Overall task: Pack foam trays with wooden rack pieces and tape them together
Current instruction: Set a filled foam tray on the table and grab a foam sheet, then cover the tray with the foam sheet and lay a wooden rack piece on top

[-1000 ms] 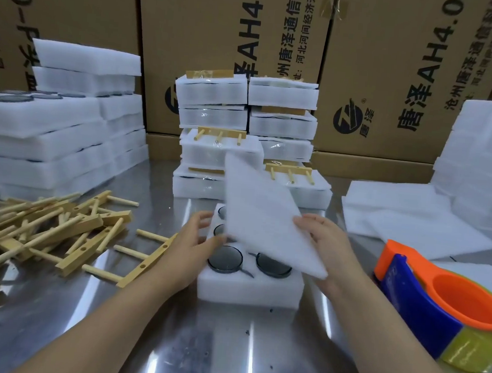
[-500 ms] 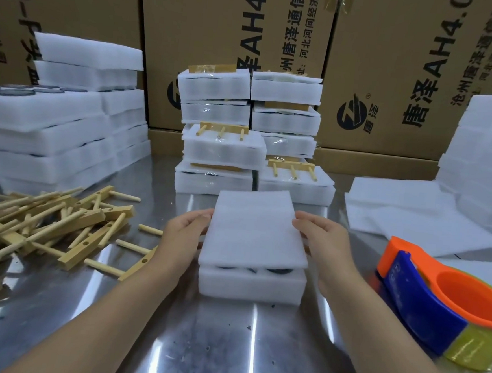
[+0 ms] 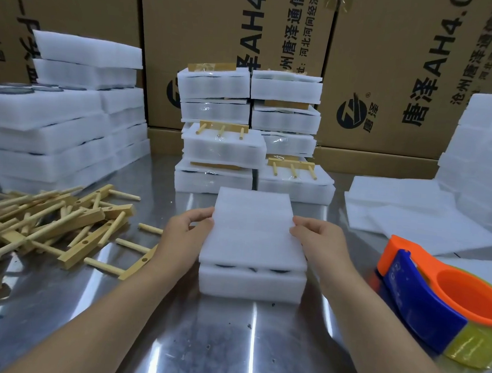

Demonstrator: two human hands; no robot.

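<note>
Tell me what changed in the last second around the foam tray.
The foam sheet, held tilted over the foam tray by the right hand, came down flat onto it. The left hand moved from beside the tray to pinch the sheet's left edge; the right hand still holds its right edge. Wooden rack pieces and tape dispenser stayed put.

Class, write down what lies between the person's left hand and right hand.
In the head view, a white foam sheet lies between the left hand and right hand, resting on a foam tray; both hands pinch its side edges.
</note>
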